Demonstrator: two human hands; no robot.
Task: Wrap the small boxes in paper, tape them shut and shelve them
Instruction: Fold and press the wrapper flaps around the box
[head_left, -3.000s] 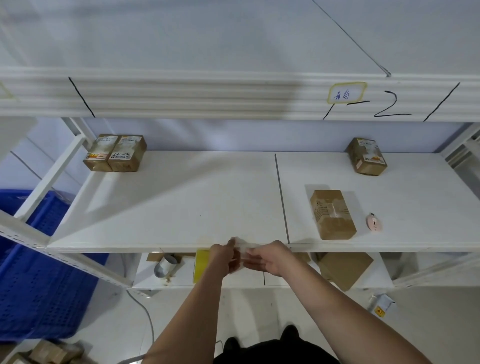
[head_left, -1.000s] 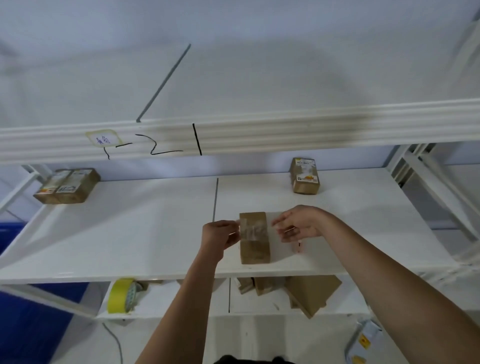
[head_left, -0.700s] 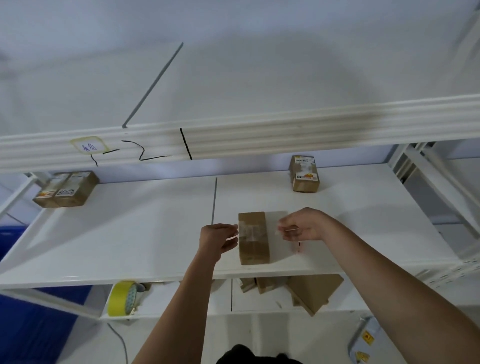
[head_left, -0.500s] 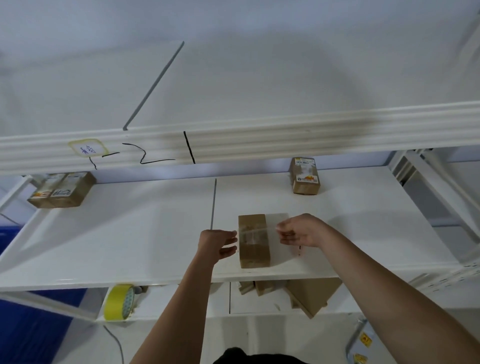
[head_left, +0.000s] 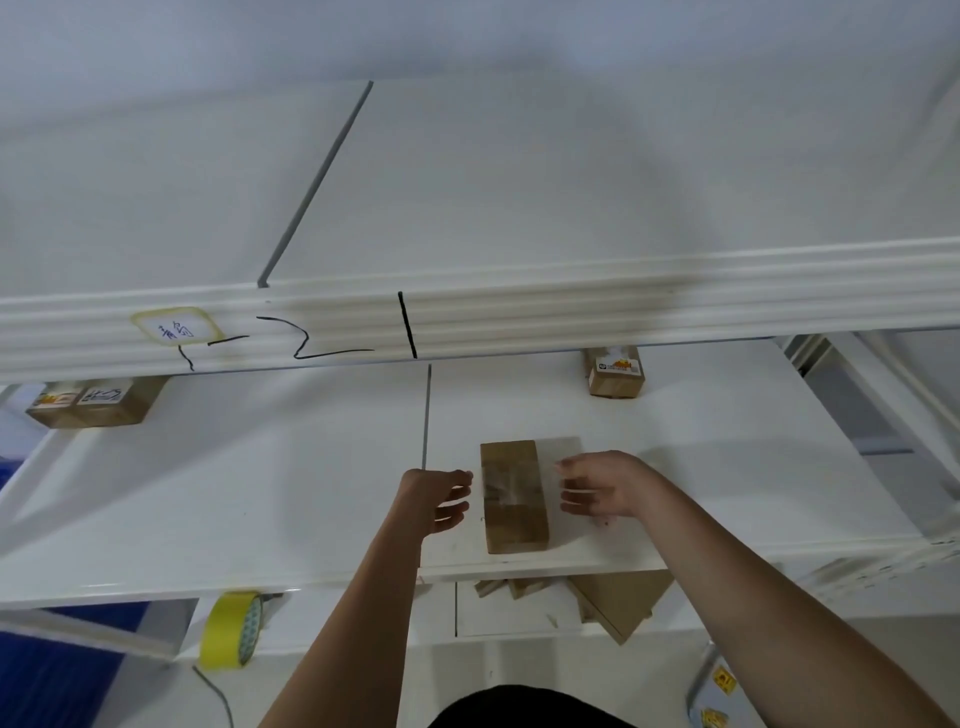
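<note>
A small box wrapped in brown paper (head_left: 513, 496) lies on the white shelf (head_left: 249, 488), near its front edge. A strip of clear tape runs across the top of the box. My left hand (head_left: 435, 496) hovers just left of the box, fingers spread and pointing at it. My right hand (head_left: 600, 486) hovers just right of it, fingers loosely extended toward the box. Neither hand holds anything, and both look slightly blurred.
Two wrapped boxes (head_left: 88, 405) sit at the shelf's back left and one (head_left: 615, 371) at the back right. A yellow tape roll (head_left: 231, 629) and brown paper pieces (head_left: 618, 597) lie on the lower shelf. The upper shelf's rail (head_left: 519, 312) hangs overhead.
Both hands carried a strip of clear tape from the shelf's front edge to the box and laid it across the top. They have since let go and drawn slightly apart.
</note>
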